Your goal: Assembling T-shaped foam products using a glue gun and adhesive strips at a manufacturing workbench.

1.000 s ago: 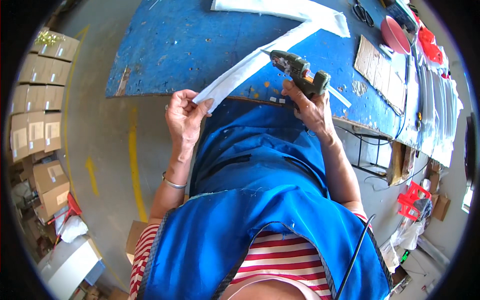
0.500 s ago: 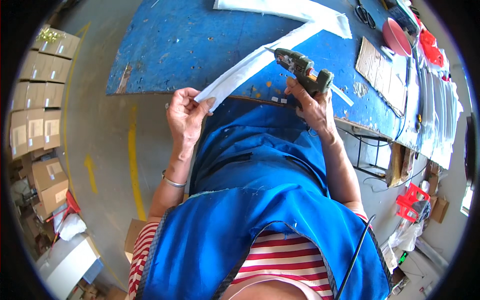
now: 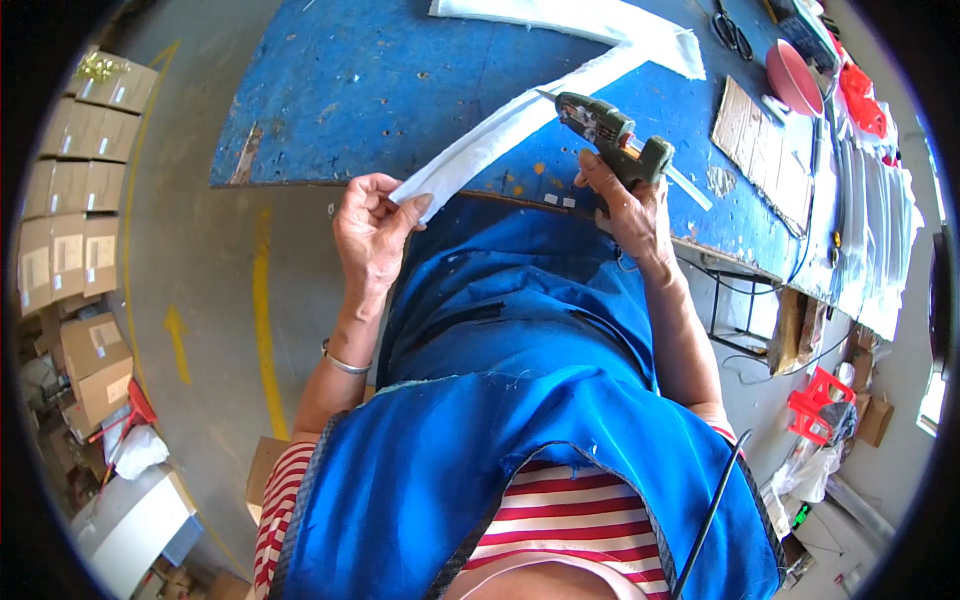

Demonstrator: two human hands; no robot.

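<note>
Since the earlier frame our glue gun [image 3: 612, 142] has shifted a little right along the strip; the left hand has hardly moved.

Head view, the only one we have:
- Left hand [image 3: 370, 232] pinches the near end of the white strip [image 3: 500, 140] between thumb and fingers, at the table edge.
- Right hand [image 3: 628, 205] is clenched round the glue gun's handle, nozzle tipped toward the strip's upper edge. We can't tell if the nozzle touches.
- The strip runs diagonally across the blue table [image 3: 400, 90] from the near edge up to a wider white piece [image 3: 590, 20] at the far side.

Handling, our judgement: the strip looks light, thin and floppy, foam or fabric, so it likely sags if we lift it by one end. Best held at the end corner as now, kept taut and flat on the table. The gun looks rigid with a hot tip; we grip the handle only.

Packages and marks:
- Brown cardboard boxes [image 3: 70, 210] stacked in rows far left, each with a pale rectangular label; one top box carries a yellow-green bow [image 3: 98, 67].
- Yellow line and arrow [image 3: 176, 335] painted on the grey floor.
- Flat cardboard sheet [image 3: 765, 150] on the table's right, a pink dish [image 3: 795, 78] beyond it, scissors [image 3: 732, 30] near the far edge.
- Red plastic stool [image 3: 822, 400] lower right.
</note>
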